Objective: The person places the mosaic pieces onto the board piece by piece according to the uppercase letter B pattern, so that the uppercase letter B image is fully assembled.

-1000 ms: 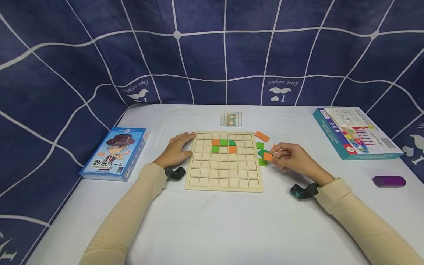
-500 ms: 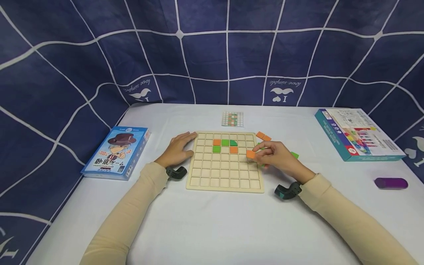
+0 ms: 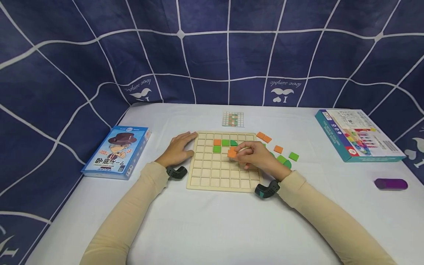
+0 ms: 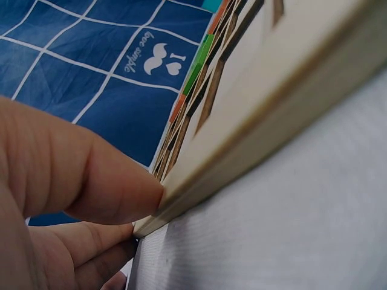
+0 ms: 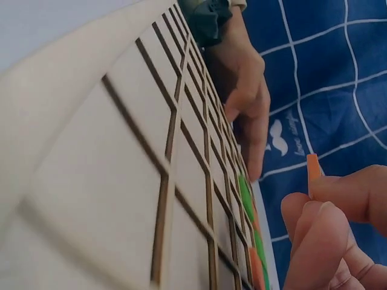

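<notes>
A wooden grid board (image 3: 218,173) lies flat on the table, with a few orange and green tiles set in its upper cells. My left hand (image 3: 177,149) rests along the board's left edge; in the left wrist view the thumb (image 4: 121,181) touches the rim. Above the board's middle, my right hand (image 3: 253,156) pinches an orange square tile (image 3: 231,153) between thumb and fingertips. The right wrist view shows that orange tile (image 5: 312,172) edge-on, raised off the board. A green quarter-round tile (image 3: 233,142) sits in a cell just beyond it.
Several loose tiles lie right of the board, among them a green square (image 3: 293,156) and an orange one (image 3: 278,149). A small pattern card (image 3: 233,119) lies behind the board. A blue game box (image 3: 116,152) is at left, another box (image 3: 361,134) and a purple object (image 3: 391,184) at right.
My right hand has moved left from the loose tiles to over the board, carrying the orange tile. The left hand has stayed at the board's edge.
</notes>
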Demonstrator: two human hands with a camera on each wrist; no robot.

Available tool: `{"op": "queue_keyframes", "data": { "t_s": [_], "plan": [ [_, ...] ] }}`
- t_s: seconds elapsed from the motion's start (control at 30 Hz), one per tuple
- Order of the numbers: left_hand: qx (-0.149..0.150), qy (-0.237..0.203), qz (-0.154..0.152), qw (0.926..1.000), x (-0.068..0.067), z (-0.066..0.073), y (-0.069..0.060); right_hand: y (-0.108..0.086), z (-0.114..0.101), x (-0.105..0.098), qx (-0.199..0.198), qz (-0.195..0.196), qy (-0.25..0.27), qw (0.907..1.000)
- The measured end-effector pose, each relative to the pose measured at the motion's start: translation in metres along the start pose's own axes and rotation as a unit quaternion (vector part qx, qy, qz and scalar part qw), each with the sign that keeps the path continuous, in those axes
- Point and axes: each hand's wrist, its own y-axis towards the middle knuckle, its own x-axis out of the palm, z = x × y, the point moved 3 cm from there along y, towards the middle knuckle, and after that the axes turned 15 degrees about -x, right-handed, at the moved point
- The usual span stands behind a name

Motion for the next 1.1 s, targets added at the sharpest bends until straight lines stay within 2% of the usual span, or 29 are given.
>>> {"op": "queue_keyframes", "data": {
  "t_s": [0.23, 0.33, 0.5, 0.7, 0.97, 1.1],
  "plan": [
    [-0.001, 0.004, 0.0, 1.0, 0.0, 0.002, 0.0, 0.013, -0.001, 0.02, -0.022, -0.023, 0.021, 0.9993],
    [-0.001, 0.006, -0.002, 1.0, 0.0, 0.003, 0.0, 0.018, 0.001, 0.027, -0.018, -0.028, 0.039, 0.9987],
    [-0.005, 0.007, -0.004, 1.0, -0.001, 0.003, 0.001, 0.026, 0.006, 0.034, -0.019, -0.035, 0.035, 0.9986],
    [-0.004, 0.006, -0.002, 1.0, -0.001, 0.001, 0.002, 0.032, 0.011, 0.037, -0.02, -0.024, -0.007, 0.9995],
    [-0.004, 0.003, -0.001, 1.0, -0.001, 0.0, 0.001, 0.036, 0.008, 0.042, -0.034, -0.024, -0.12, 0.9919],
    [-0.003, 0.0, -0.001, 1.0, 0.0, -0.001, 0.0, 0.036, 0.007, 0.044, -0.034, -0.023, -0.132, 0.9904]
  ]
}}
